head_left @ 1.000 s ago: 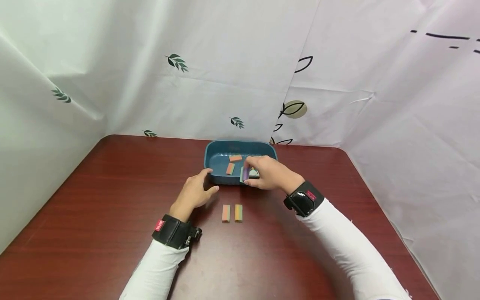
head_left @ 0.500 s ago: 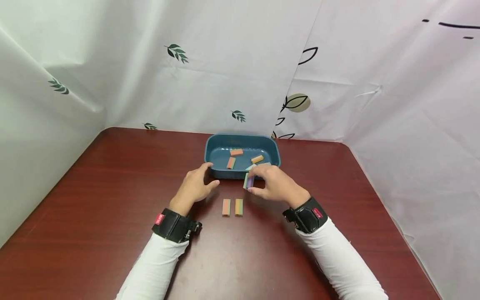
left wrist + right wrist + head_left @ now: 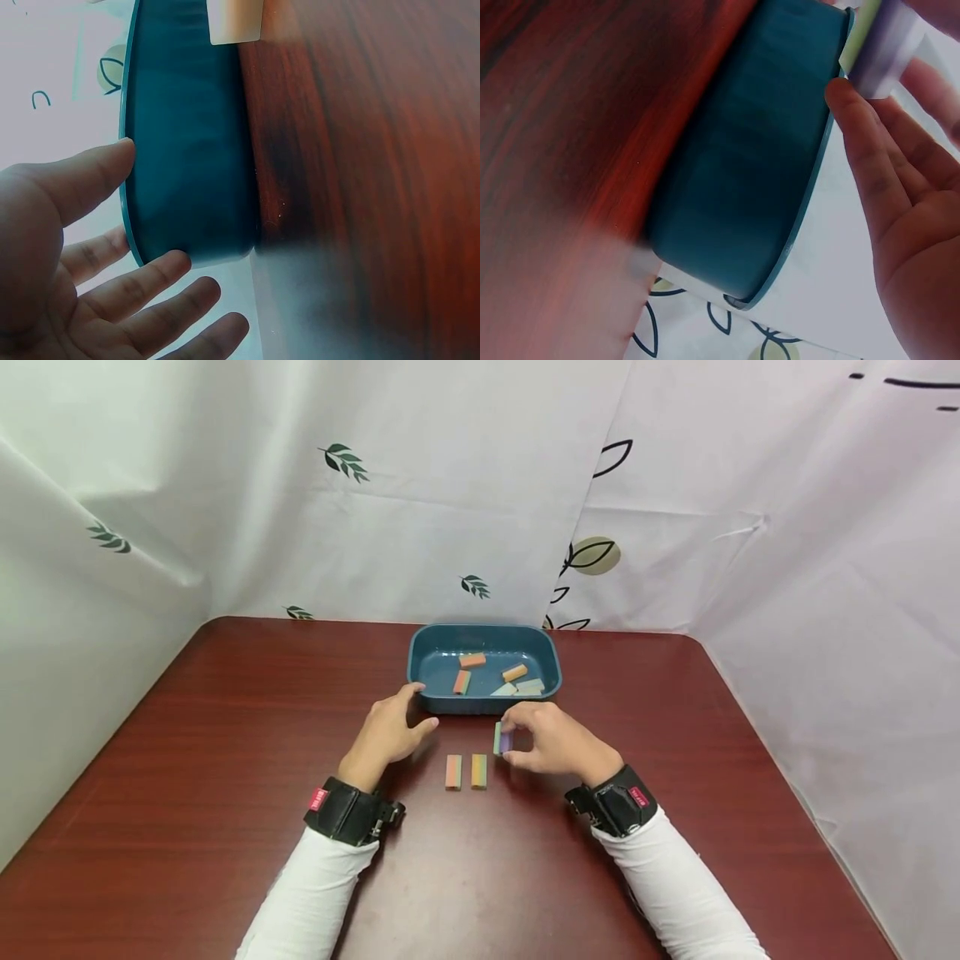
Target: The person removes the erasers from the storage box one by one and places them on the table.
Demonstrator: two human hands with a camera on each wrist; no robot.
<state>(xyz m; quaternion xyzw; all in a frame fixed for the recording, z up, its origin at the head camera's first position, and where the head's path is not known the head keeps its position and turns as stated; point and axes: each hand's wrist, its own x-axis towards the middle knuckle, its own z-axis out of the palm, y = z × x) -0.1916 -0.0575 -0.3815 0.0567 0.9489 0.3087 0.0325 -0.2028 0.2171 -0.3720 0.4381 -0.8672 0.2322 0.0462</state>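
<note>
— Head view first: what do the right hand's fingers (image 3: 517,720) hold?

— They pinch a small green-and-purple block (image 3: 502,739), stood on end just above the bench (image 3: 225,760), right of frame centre. The right hand (image 3: 551,743) curls round it from the right.

— Does the right wrist view agree?

— Yes. The block (image 3: 877,45) sits at the upper right of that frame, between the fingertips (image 3: 847,97), with the blue tray (image 3: 757,165) running diagonally behind it.

— And the left hand?

— Its fingers (image 3: 408,693) are relaxed and spread, holding nothing. The left hand (image 3: 386,735) rests on the bench with its fingertips against the tray's near left corner. In the left wrist view the thumb (image 3: 82,180) and fingers (image 3: 142,281) lie on the tray wall (image 3: 187,150).

— What lies near the hands?

— Two blocks side by side on the bench between them: an orange-pink block (image 3: 453,772) and an orange-green block (image 3: 478,771), just left of the pinched one.

— And the tray?

— The tray (image 3: 420,647) sits just above the hands at frame centre, with about five more small blocks (image 3: 472,661) inside. A white leaf-print curtain (image 3: 375,510) fills the upper frame.
</note>
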